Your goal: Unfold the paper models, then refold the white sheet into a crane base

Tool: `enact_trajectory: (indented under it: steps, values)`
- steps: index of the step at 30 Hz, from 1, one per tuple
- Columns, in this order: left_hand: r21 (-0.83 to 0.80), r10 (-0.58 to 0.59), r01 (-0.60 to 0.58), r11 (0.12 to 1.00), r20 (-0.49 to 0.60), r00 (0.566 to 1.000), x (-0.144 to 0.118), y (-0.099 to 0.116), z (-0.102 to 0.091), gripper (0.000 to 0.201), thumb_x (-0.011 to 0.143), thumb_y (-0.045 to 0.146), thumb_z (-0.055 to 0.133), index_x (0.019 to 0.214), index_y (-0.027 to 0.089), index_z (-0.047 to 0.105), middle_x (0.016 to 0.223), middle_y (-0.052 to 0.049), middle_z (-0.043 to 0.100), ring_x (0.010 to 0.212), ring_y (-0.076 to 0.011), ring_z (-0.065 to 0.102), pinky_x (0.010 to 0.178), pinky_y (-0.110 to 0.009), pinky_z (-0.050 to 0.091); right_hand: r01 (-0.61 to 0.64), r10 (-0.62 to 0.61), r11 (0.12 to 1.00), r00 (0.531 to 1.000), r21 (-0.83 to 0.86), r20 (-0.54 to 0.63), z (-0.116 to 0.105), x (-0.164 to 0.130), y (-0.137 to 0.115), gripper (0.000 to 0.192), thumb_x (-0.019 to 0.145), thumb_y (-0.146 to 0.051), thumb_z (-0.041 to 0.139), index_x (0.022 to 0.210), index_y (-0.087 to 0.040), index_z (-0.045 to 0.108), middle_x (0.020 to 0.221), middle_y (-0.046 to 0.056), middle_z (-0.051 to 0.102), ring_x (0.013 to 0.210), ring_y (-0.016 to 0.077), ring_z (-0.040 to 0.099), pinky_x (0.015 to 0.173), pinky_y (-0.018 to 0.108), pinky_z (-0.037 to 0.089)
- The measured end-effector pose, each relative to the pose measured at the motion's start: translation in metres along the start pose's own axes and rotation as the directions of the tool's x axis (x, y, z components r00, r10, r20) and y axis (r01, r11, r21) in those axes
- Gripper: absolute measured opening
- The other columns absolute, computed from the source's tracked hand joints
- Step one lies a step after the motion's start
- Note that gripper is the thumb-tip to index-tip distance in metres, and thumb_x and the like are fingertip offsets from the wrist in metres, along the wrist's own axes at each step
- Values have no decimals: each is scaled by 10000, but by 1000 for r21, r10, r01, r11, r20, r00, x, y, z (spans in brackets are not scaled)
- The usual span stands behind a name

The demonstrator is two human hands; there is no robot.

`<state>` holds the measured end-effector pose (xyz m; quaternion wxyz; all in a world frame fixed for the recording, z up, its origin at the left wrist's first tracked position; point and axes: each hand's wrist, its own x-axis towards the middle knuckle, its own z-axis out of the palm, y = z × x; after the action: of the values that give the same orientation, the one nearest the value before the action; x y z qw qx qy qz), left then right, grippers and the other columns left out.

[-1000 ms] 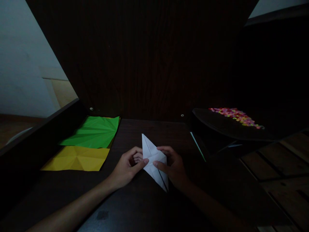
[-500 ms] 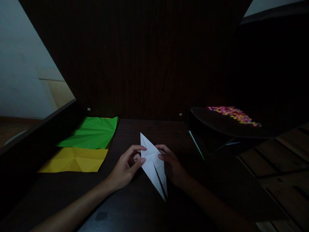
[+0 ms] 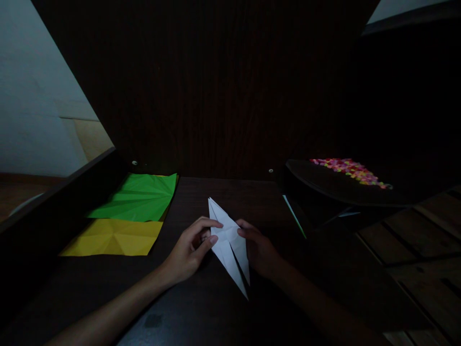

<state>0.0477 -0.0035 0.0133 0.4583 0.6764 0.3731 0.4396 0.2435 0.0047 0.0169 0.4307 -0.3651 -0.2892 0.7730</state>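
Note:
A white sheet of paper folded into a long diamond [image 3: 225, 235] is held just above the dark tabletop, its slit end pointing down towards me. My left hand [image 3: 192, 245] grips its left edge, the thumb on the front and the index finger reaching over the upper face. On the opposite edge, my right hand [image 3: 257, 245] pinches the paper with the thumb on top; its other fingers are partly hidden behind the paper and in shadow. The two lower points stand slightly apart, with a dark gap between them.
Creased green paper [image 3: 139, 197] overlaps yellow paper [image 3: 115, 238] on the left, beside a low wooden side wall [image 3: 65, 192]. To the right lie a thin white-and-green strip [image 3: 294, 216] and a dark bag-like object [image 3: 324, 182] bearing a colourful beaded-looking patch [image 3: 353, 171]. A dark panel [image 3: 216, 96] rises behind.
My left index finger has slid further over the paper's face. The gap between the lower points has widened a little, and the top point has parted slightly.

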Motion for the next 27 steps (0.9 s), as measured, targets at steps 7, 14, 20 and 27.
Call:
enact_trajectory:
  steps: [7,14,20,27]
  values:
    - [63,11,-12,998,10,1000,2,5,-3,206,941,280,556,1109,210,653,961,-52,555,751,-162,500,656,-280,388,178,-191,972,979,-151,-77,-5,3,0,340,557,-354,873,728,-189,630,653,-30,609,613,128,536,576,247,381]
    - [-20,-66,65,998,-29,997,2,4,-1,138,917,307,582,994,197,613,781,7,512,675,-141,464,616,-257,369,431,-538,714,842,-552,-39,-9,1,3,235,670,-305,811,799,-221,635,646,-19,614,604,151,558,575,273,424]
    - [-200,-129,108,974,-90,988,1,1,6,235,851,307,685,879,218,470,696,66,444,598,-99,439,538,-195,347,517,-684,473,726,-713,74,-4,-9,10,120,757,-256,732,827,-234,637,731,6,646,667,173,594,634,306,473]
    - [-249,-106,77,966,-106,989,2,0,8,288,829,232,719,869,218,434,674,81,479,580,-78,492,514,-163,347,486,-582,626,812,-610,50,-3,-5,12,310,760,-262,731,1028,-241,575,787,-3,642,711,166,617,645,290,479]
